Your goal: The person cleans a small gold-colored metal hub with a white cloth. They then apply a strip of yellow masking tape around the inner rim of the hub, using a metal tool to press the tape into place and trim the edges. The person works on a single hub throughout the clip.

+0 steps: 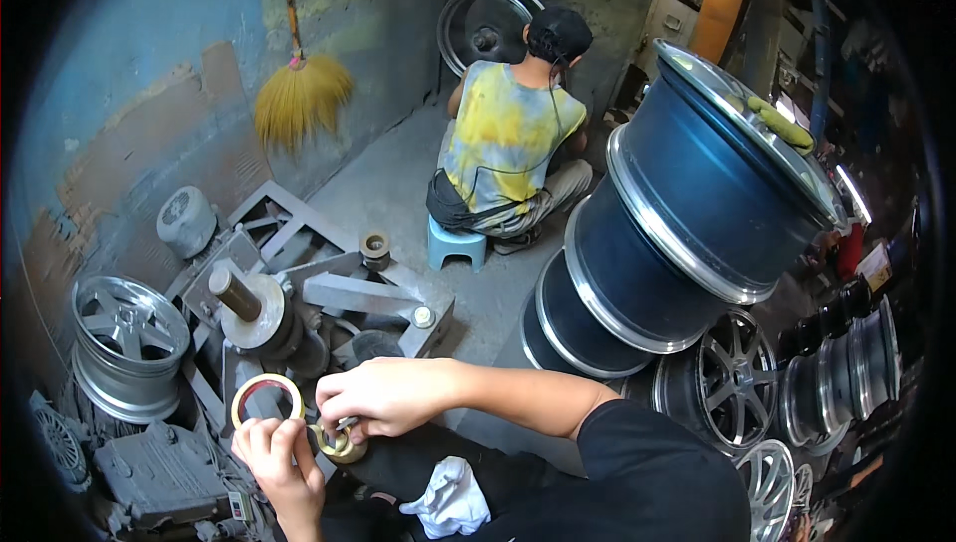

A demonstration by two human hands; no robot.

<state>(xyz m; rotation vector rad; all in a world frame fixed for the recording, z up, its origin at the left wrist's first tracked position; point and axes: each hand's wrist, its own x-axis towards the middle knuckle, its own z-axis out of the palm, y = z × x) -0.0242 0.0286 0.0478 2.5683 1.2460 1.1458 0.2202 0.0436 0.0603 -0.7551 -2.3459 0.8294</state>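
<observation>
Below, left hand (279, 457) closed on a tan ring (267, 398), raised above the grey machine (299, 313); right hand (383, 398) pinched together on a small brass fitting (339, 442) just beside the left fingers. Stacked dark wheel rims (687, 213) at right.

A thin brass-coloured ring (267, 399), large and open in the middle, stands tilted on edge at the near left. Just right of it, lower, sits a smaller, thicker brass-coloured ring (339, 445), partly hidden, lying nearly flat.
</observation>
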